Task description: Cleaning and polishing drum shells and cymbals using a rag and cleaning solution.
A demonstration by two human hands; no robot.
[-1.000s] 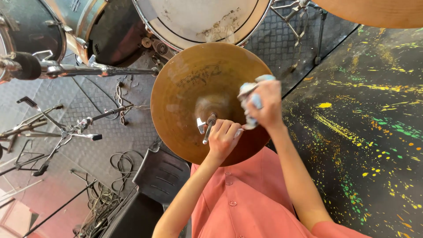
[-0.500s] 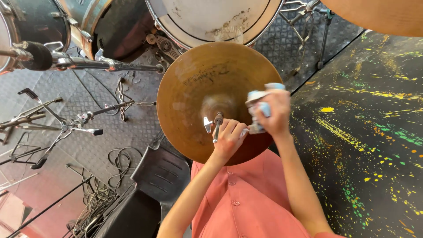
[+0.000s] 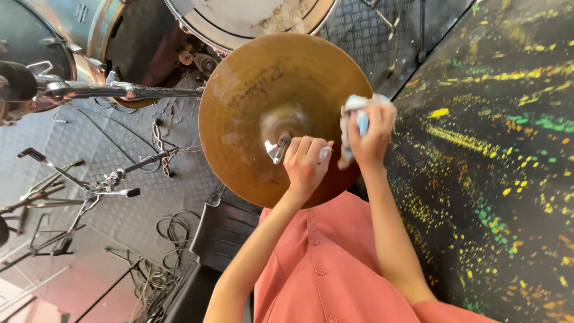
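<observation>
**Cymbal wipe-down at the drum kit**

Dark checker-plate floor (image 3: 149,203) is running under the kit, with a black wall (image 3: 496,179) splattered in yellow and green paint on the right. Cables (image 3: 167,251) and folded stands (image 3: 72,191) are lying on the left, a chrome boom arm (image 3: 119,91) is crossing in from the left edge, and a drum with a worn white head (image 3: 257,15) is sitting just above.

The cymbal (image 3: 251,101) is sitting mid-frame on its stand, directly in front of the person's salmon-pink shirt (image 3: 335,269). It is bronze, dull and blotchy, with dark smudges across the upper bow and a paler raised bell at the centre.

Left hand (image 3: 305,161) is curled closed at the centre, fingers pinching near the metal wing nut (image 3: 276,147) on the stand post; a pale sliver is poking out by the knuckles, cannot tell what it is. Right hand (image 3: 369,134) is clenched around a bunched light-blue and white cloth (image 3: 353,113), pressing it on the cymbal's right edge.

Judging how to do this well: the left hand should be bracing the centre so the disc is not rocking, while the cloth is working in even strokes along the grooves, edge to bell, refolding to a clean patch as it is picking up grime.
</observation>
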